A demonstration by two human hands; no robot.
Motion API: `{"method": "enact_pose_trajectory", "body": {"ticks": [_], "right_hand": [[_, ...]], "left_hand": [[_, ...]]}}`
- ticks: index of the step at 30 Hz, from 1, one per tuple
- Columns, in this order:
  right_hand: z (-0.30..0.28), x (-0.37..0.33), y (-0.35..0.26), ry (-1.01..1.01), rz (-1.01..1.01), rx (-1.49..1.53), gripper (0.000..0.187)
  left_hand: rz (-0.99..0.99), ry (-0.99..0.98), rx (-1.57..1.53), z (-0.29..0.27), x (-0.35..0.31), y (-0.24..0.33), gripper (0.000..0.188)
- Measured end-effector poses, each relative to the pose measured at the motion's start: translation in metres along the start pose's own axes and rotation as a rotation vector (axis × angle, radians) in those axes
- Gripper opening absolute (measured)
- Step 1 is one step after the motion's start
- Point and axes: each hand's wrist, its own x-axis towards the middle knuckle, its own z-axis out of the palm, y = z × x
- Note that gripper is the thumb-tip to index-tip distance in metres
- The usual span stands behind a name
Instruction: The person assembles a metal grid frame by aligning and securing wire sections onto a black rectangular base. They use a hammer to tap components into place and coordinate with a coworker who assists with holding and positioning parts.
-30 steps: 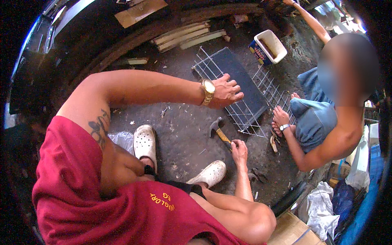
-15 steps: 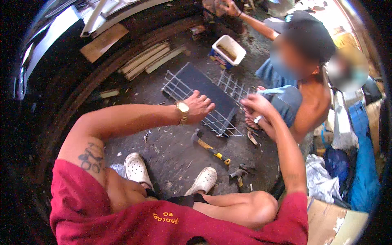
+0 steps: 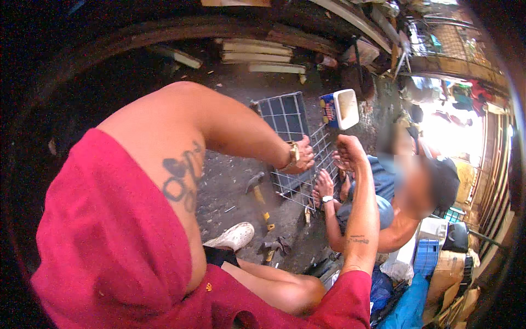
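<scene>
My left hand (image 3: 305,154), with a gold watch at the wrist, is over the right side of a wire mesh panel (image 3: 285,114). Its fingers are slightly bent and apart; contact with the wires is unclear. Dark sheet material (image 3: 298,122) lies behind the mesh. A second wire grid (image 3: 324,147) extends to the right, between my hands. My right hand (image 3: 349,151) is raised beside that grid, fingers curled in; anything inside them is hidden. Just below, a co-worker's hand (image 3: 324,185), with a white-faced watch, is at the mesh's edge.
A hammer (image 3: 261,202) with a yellow-and-black handle lies before me, a second hammer (image 3: 274,248) nearer. The co-worker (image 3: 402,233) crouches at right. A white-and-blue tub (image 3: 346,109) stands beyond the mesh. Wood strips (image 3: 257,55) lie at the back; bags and blue cloth (image 3: 405,296) lie right.
The view has swung right and tilted, showing more of the right side. My left hand has shifted toward the mesh's right edge. My right hand's fingers now point upward more, with the forearm upright.
</scene>
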Motion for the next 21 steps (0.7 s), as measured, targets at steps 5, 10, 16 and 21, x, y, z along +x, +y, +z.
{"method": "enact_pose_trajectory", "body": {"ticks": [5,10,16,21], "right_hand": [[-0.01,-0.015,-0.007,0.002,0.044,-0.03,0.028],[-0.019,-0.021,-0.006,0.039,-0.17,-0.02,0.027],[-0.027,-0.01,-0.001,-0.068,-0.37,-0.448,0.009],[-0.017,-0.017,0.019,-0.043,-0.246,-0.123,0.022]], "left_hand": [[0.015,0.003,0.033,0.003,0.001,-0.001,0.039],[0.017,-0.03,0.034,-0.001,0.0,-0.001,0.043],[0.05,-0.018,0.056,-0.011,-0.007,-0.005,0.05],[0.054,-0.079,0.042,-0.017,-0.007,-0.007,0.053]]}}
